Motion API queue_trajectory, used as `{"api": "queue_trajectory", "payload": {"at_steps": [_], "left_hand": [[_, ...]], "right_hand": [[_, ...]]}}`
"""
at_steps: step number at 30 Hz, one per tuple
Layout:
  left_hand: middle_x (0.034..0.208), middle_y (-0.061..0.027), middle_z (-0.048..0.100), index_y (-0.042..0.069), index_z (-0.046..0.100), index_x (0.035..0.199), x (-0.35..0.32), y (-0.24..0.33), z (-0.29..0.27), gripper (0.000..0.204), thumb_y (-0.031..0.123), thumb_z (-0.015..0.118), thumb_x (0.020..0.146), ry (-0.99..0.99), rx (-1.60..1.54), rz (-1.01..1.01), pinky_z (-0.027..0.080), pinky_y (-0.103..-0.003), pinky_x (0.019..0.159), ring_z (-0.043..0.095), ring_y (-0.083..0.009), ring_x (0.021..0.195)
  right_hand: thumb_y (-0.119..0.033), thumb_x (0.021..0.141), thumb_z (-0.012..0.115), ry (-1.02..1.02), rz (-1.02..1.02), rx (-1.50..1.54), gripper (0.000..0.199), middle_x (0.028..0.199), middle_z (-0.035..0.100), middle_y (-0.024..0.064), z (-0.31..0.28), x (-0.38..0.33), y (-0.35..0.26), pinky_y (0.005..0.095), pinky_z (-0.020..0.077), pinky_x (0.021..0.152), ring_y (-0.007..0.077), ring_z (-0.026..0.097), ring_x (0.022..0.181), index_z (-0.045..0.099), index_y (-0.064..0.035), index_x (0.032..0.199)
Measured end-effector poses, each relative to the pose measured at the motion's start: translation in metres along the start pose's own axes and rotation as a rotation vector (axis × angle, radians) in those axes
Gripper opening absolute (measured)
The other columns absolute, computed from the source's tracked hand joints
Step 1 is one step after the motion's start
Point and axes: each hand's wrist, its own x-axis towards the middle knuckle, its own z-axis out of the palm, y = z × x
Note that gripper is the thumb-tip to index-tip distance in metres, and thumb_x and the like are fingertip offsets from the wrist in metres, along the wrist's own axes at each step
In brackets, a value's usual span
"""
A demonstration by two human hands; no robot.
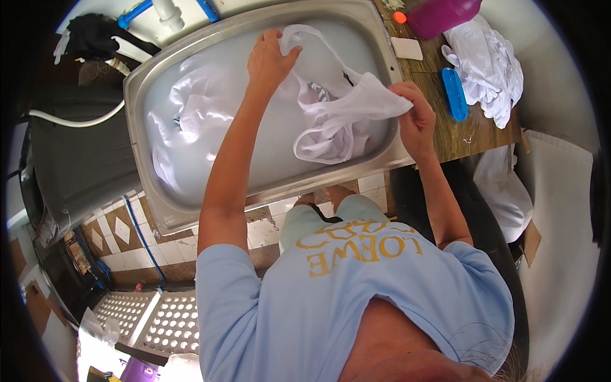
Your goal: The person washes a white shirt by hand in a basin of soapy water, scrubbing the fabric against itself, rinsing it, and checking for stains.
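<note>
A wet white garment (337, 105) with a thin strap-like band and a dark patterned patch is partly lifted from the cloudy water of a metal sink (130, 121). My right hand (417, 121) pinches its pointed corner at the basin's right rim, pulling the cloth taut. Over the water beside the band, my left hand (270, 60) has its thumb spread from its fingers. Cloth passes behind that hand, and no grip on it shows. More white clothing (197, 102) floats at the left side of the sink, partly underwater.
Right of the sink, a wooden counter (445, 137) bears a blue brush (454, 94), a pale soap bar (407, 48), a purple bottle (439, 16), an orange cap (399, 18) and a heap of white cloth (487, 67). A white hose (76, 121) reaches the sink's left edge.
</note>
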Motion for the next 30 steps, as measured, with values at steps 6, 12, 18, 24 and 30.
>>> {"api": "queue_trajectory", "payload": {"at_steps": [6, 12, 18, 24, 30], "left_hand": [[0.088, -0.0122, 0.066, 0.002, 0.062, 0.092, 0.011, -0.03, 0.02, 0.027, 0.025, 0.069, 0.078, -0.15, -0.132, -0.169, 0.049, -0.037, 0.072, 0.064, -0.0267, 0.08], [0.083, -0.0026, 0.06, 0.0, 0.056, 0.096, -0.002, -0.042, -0.011, 0.011, 0.005, 0.059, 0.086, -0.118, -0.789, -0.453, 0.046, -0.024, 0.067, 0.055, -0.0083, 0.073], [0.085, -0.0028, 0.059, 0.0, 0.052, 0.1, -0.022, -0.051, -0.036, 0.013, 0.003, 0.057, 0.088, -0.107, -0.868, -0.499, 0.046, -0.021, 0.067, 0.054, -0.0064, 0.076], [0.081, -0.0005, 0.057, 0.001, 0.054, 0.098, -0.016, -0.045, -0.042, 0.015, 0.009, 0.061, 0.088, -0.042, -0.851, -0.443, 0.042, -0.02, 0.059, 0.049, -0.004, 0.068], [0.066, 0.0042, 0.051, 0.001, 0.058, 0.092, 0.014, -0.016, -0.055, 0.014, 0.011, 0.065, 0.085, 0.001, -0.708, -0.284, 0.032, -0.019, 0.05, 0.042, -0.0018, 0.057]], "right_hand": [[0.008, 0.077, 0.057, -0.043, -0.005, -0.023, 0.021, 0.092, 0.06, 0.0098, -0.005, -0.019, -0.011, 0.028, 0.046, 0.076, 0.0206, 0.059, 0.085, 0.062, -0.0013, 0.095], [0.01, 0.075, 0.056, -0.091, 0.065, 0.003, 0.024, 0.092, 0.059, 0.0098, -0.007, -0.035, -0.008, 0.0287, 0.0458, 0.074, 0.0218, 0.059, 0.085, 0.064, -0.0028, 0.093], [0.008, 0.074, 0.057, -0.227, 0.092, 0.058, 0.023, 0.091, 0.059, 0.0096, -0.007, -0.04, -0.005, 0.0301, 0.045, 0.077, 0.0229, 0.057, 0.086, 0.064, -0.0036, 0.092], [0.0, 0.085, 0.055, -0.046, 0.183, 0.293, 0.014, 0.098, 0.058, 0.0087, -0.011, -0.034, 0.008, 0.0285, 0.0425, 0.083, 0.0168, 0.054, 0.094, 0.06, -0.0007, 0.098], [-0.012, 0.096, 0.049, 0.095, 0.083, 0.707, 0.021, 0.109, 0.057, 0.0088, -0.021, -0.006, 0.034, 0.0298, 0.0423, 0.09, 0.015, 0.054, 0.102, 0.054, 0.0009, 0.112]]}}
